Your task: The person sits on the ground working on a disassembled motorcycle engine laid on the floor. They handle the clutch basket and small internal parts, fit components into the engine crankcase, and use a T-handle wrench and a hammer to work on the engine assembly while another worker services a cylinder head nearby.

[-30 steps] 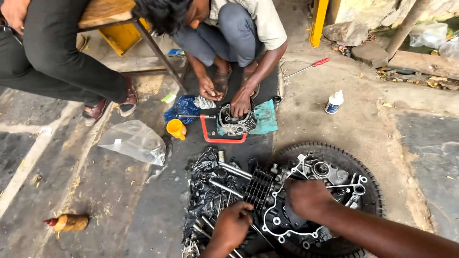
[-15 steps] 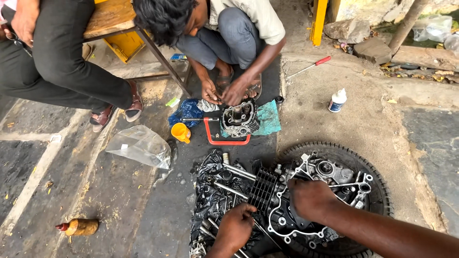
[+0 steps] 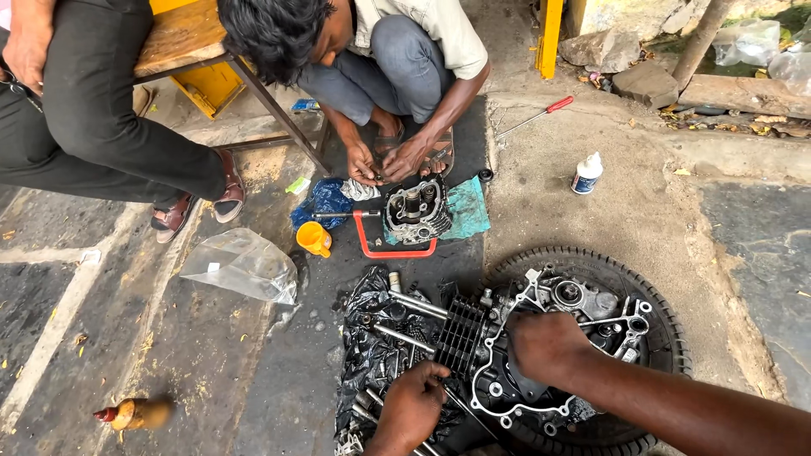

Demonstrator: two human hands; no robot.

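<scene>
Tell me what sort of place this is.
Probably an open-air roadside engine repair spot. On the bare ground an engine crankcase lies on a tyre under the person's right hand, and a co-worker squats over a cylinder head by a screwdriver.

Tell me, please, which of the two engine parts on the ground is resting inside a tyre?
The engine crankcase under the right hand; it sits in the tyre, while the cylinder head lies on a teal cloth.
</scene>
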